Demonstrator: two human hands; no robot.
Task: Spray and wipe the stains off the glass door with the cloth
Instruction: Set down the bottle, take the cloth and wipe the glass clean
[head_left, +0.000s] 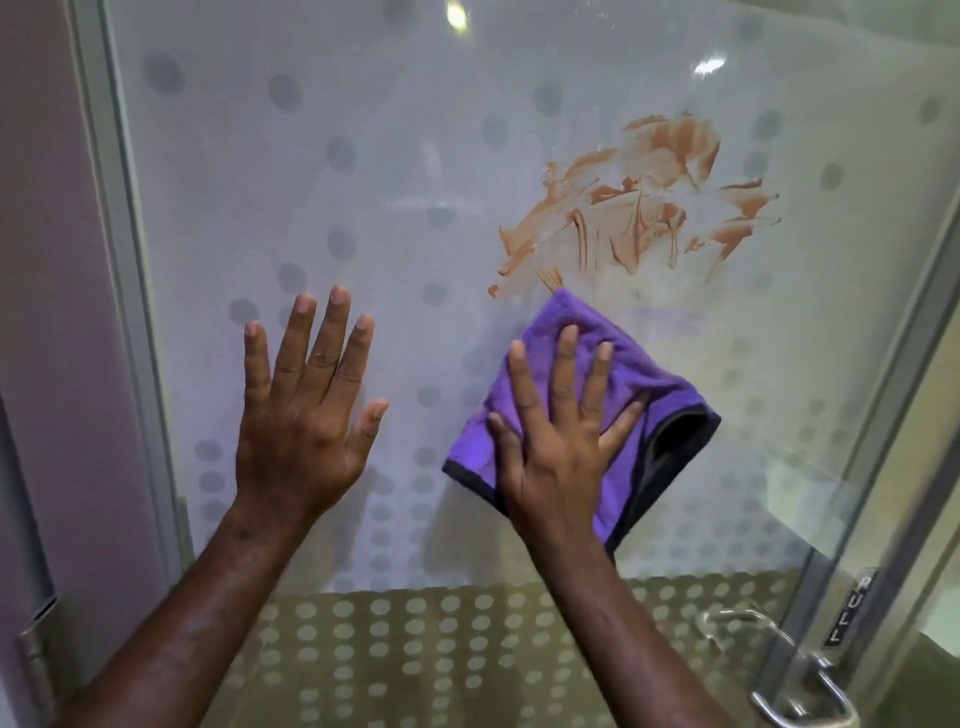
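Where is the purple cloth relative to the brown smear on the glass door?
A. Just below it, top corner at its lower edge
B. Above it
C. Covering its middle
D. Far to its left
A: the purple cloth, pressed flat under the right hand, sits below the brown smear, its top corner meeting the smear's lower edge.

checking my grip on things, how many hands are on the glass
2: left hand flat on bare glass door; right hand pressing the purple cloth below the stain.
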